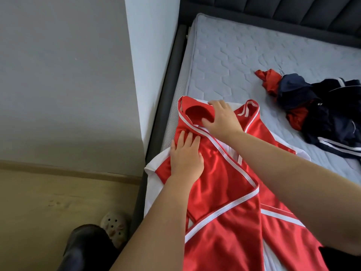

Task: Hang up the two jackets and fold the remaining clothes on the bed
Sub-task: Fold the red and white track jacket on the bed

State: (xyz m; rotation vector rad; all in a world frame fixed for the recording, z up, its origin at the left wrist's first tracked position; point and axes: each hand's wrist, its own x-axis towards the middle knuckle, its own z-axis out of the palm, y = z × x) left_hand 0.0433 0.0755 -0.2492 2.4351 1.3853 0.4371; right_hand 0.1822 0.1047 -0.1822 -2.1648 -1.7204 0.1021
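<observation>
Head cam: L hand (186, 159) flat on red jersey (224, 202), R hand (220, 119) pinching its collar, mid-fold; dark pile (320, 114) beyond R hand still unfolded.

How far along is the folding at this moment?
Done: nothing visibly folded, no hung jackets in view. In hand: the red jersey lies on a white garment; the left hand presses it flat, the right hand grips its collar. Left: the navy-and-red pile on the mattress.
</observation>
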